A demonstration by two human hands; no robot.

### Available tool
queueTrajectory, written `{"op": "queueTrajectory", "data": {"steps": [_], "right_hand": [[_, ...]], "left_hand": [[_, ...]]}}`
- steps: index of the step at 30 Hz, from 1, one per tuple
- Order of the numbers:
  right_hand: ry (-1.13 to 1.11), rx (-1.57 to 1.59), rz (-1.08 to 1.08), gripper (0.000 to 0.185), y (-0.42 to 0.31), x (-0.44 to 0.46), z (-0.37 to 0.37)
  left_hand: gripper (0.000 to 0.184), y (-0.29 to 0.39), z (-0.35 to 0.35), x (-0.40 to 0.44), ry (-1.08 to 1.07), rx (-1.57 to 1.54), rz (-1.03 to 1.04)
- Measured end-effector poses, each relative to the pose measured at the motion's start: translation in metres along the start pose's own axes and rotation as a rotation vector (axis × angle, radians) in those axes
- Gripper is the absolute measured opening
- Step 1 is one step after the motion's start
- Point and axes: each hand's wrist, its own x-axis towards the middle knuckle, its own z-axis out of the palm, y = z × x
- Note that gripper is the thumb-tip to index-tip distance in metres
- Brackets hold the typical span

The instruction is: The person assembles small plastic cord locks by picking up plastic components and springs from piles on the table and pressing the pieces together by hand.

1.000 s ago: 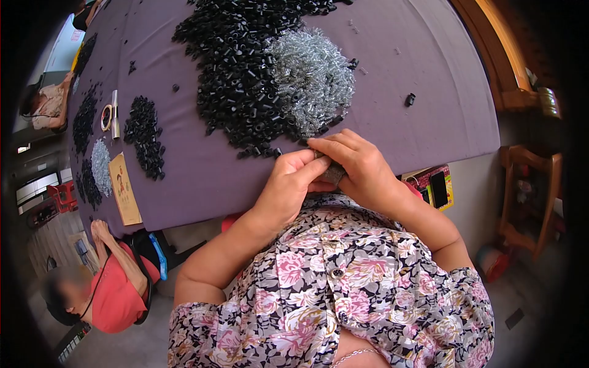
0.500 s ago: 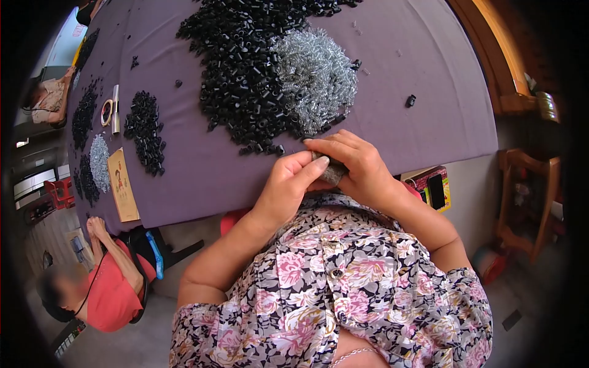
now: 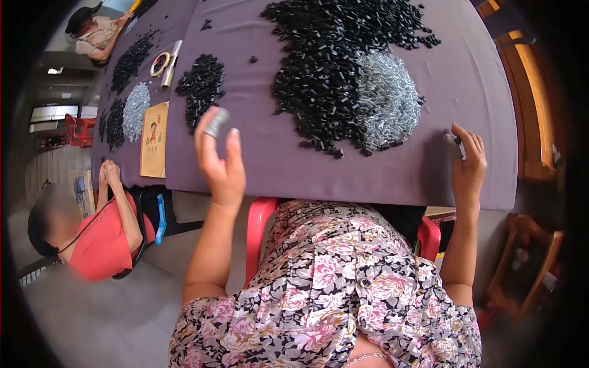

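Note:
My left hand (image 3: 222, 165) is raised over the near edge of the purple cloth, thumb and index finger apart, with a grey wrap round one fingertip. Nothing shows between its fingers. On the right, my right hand (image 3: 469, 162) is over the cloth, its fingers curled close to a grey-wrapped digit. A small dark spot shows there; I cannot make out whether it is a held piece. Between and beyond the hands lie a large heap of black tubular pieces (image 3: 319, 80) and, against its right side, a pile of clear silvery springs (image 3: 386, 101).
Left of the heap are a smaller black pile (image 3: 201, 86), a yellow booklet (image 3: 154, 140), a tape roll (image 3: 161, 64) and a second spring pile (image 3: 135, 112). A person in red (image 3: 107, 245) sits at the left; another person (image 3: 98, 37) is farther back. A wooden chair (image 3: 524, 264) stands right.
My hands have come apart from their place together at the table edge, one to the left, one to the right. The view has shifted, and the piles appear farther right.

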Motion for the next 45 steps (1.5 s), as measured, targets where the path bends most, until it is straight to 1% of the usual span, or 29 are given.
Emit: {"op": "queueTrajectory", "data": {"steps": [1, 3, 6, 10, 13, 14, 17, 21, 22, 27, 30, 33, 34, 35, 37, 38, 41, 42, 44, 45], "right_hand": [[0.005, -0.033, 0.0, 0.041, 0.008, 0.0, 0.004], [0.024, -0.057, 0.001, 0.042, 0.014, -0.001, 0.009], [0.059, -0.046, 0.002, 0.043, 0.016, -0.001, 0.014], [0.068, -0.068, -0.008, 0.046, 0.013, -0.002, 0.017], [0.055, -0.093, -0.021, 0.052, 0.011, -0.002, 0.013], [0.046, -0.094, -0.023, 0.054, 0.011, -0.002, 0.012], [0.048, -0.086, 0.001, 0.059, 0.012, -0.003, 0.013], [0.043, -0.074, 0.024, 0.058, 0.009, -0.002, 0.01], [0.043, -0.07, 0.029, 0.058, 0.008, -0.002, 0.009], [0.044, -0.053, 0.028, 0.057, 0.007, -0.002, 0.006], [0.046, -0.038, 0.028, 0.058, 0.008, -0.003, 0.006], [0.053, -0.017, 0.023, 0.059, 0.01, -0.002, 0.006], [0.05, -0.014, 0.03, 0.06, 0.009, -0.003, 0.006], [0.047, -0.01, 0.037, 0.06, 0.009, -0.003, 0.006], [0.055, -0.005, 0.033, 0.06, 0.008, -0.003, 0.006], [0.057, -0.002, 0.032, 0.06, 0.007, -0.002, 0.006], [0.04, 0.04, 0.115, 0.059, 0.002, 0.0, 0.002], [0.043, 0.059, 0.126, 0.057, 0.002, 0.0, 0.003], [0.043, 0.096, 0.146, 0.055, 0.003, 0.0, 0.005], [0.047, 0.068, 0.105, 0.054, 0.005, -0.001, 0.006]], "left_hand": [[0.041, -0.012, -0.005, 0.01, 0.032, 0.115, -0.018], [0.057, -0.053, -0.01, 0.023, 0.012, 0.224, -0.077], [0.075, -0.105, -0.005, 0.04, -0.024, 0.404, -0.17], [0.088, -0.137, 0.005, 0.071, -0.022, 0.423, -0.267], [0.09, -0.157, 0.009, 0.09, -0.01, 0.404, -0.282], [0.091, -0.168, 0.01, 0.095, -0.013, 0.446, -0.282], [0.091, -0.164, 0.007, 0.109, -0.038, 0.428, -0.309], [0.084, -0.171, 0.007, 0.115, -0.078, 0.445, -0.274], [0.078, -0.172, 0.008, 0.114, -0.073, 0.431, -0.253], [0.069, -0.167, 0.007, 0.107, -0.134, 0.4, -0.101], [0.064, -0.157, 0.007, 0.103, -0.177, 0.304, -0.061], [0.063, -0.157, 0.007, 0.102, -0.093, 0.224, -0.017], [0.063, -0.155, 0.005, 0.106, -0.03, 0.258, -0.015], [0.063, -0.163, 0.005, 0.11, 0.053, 0.239, -0.06], [0.064, -0.19, 0.002, 0.121, 0.101, 0.207, -0.13], [0.065, -0.201, 0.003, 0.125, 0.109, 0.239, -0.144], [0.065, -0.216, 0.009, 0.132, -0.019, 0.194, -0.288], [0.065, -0.206, 0.011, 0.135, -0.051, 0.168, -0.251], [0.063, -0.189, 0.014, 0.135, -0.111, 0.12, -0.252], [0.063, -0.183, 0.015, 0.134, -0.139, 0.096, -0.254]]}}
